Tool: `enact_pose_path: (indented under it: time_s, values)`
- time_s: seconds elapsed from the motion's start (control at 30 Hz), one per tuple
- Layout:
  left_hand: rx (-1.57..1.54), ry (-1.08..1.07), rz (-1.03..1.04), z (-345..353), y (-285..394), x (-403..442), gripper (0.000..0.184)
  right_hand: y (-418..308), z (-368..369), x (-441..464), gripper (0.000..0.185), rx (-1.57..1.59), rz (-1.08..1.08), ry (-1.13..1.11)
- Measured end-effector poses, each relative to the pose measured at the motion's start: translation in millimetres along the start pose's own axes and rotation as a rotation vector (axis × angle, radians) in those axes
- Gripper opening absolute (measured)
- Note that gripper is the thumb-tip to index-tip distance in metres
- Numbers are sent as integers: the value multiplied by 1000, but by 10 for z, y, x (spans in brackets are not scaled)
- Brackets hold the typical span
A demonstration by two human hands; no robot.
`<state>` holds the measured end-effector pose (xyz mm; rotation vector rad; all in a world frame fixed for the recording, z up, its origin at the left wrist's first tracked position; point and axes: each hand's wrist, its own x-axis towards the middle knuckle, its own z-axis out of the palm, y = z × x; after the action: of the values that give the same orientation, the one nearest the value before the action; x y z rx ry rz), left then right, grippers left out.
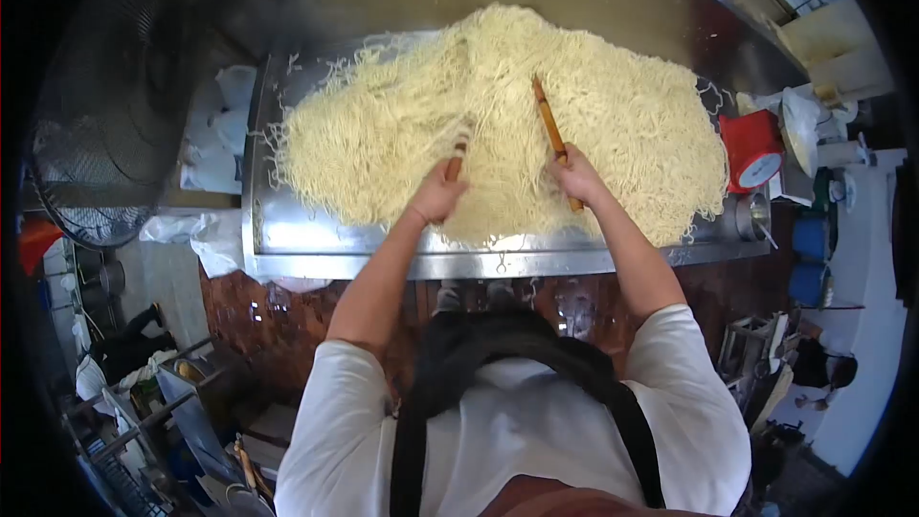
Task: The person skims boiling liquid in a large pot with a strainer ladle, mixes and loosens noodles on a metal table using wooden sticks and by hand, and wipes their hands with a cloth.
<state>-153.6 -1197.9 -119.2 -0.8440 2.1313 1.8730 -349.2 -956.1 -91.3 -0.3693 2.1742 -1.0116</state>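
A wide heap of pale yellow noodles [632, 124] covers most of a steel table [316, 235] in front of me. My left hand [438, 195] is closed around a wooden stick [455, 167], whose far end is smeared by motion over the noodles. In my right hand [575, 177] is a second, longer wooden stick [548, 118], its tip resting on or in the heap; I cannot tell how deep. Both hands are over the near side of the noodles, a forearm's width or more apart.
Right of the table stands a red scale [751, 151], with a metal container [754, 215] just below it. A large fan [105, 124] is at the left, near white plastic bags [218, 241]. Stray noodles lie along the table's raised edge.
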Motion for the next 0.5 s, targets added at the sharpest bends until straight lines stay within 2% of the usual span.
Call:
enact_pose_path:
  time_s: [0.07, 0.1, 0.13, 0.2, 0.27, 0.3, 0.37, 0.4, 0.47, 0.5]
  values:
    - [-143, -38, 11, -144, 251, -273, 41, -214, -101, -419, 31, -21, 77, -38]
    - [-110, -85, -62, -223, 230, -441, 37, -252, -130, -540, 32, -29, 109, -49]
    - [-141, -69, -36, -116, 17, -540, 39, -20, -82, -631, 32, -67, 61, 14]
    - [-201, -7, 61, 83, -645, -478, 43, 574, 106, -627, 32, -153, -86, 151]
    - [36, 164, 396, 482, -1290, -13, 50, 900, 443, -340, 23, -228, -389, 314]
    - [354, 216, 382, 442, -785, -76, 55, 888, 522, -231, 19, -267, -544, 402]
    - [36, 37, 125, 85, 95, -218, 54, -328, 398, -414, 18, 37, 25, 52]
    - [-106, -18, -18, -94, 545, -296, 54, -611, 403, -483, 20, 43, -37, 63]
    - [-210, -7, 6, -399, 558, -695, 54, -854, 353, -782, 25, 70, -19, -21]
    - [-256, 1, 18, -487, 474, -872, 54, -585, 398, -885, 27, -62, -92, 23]
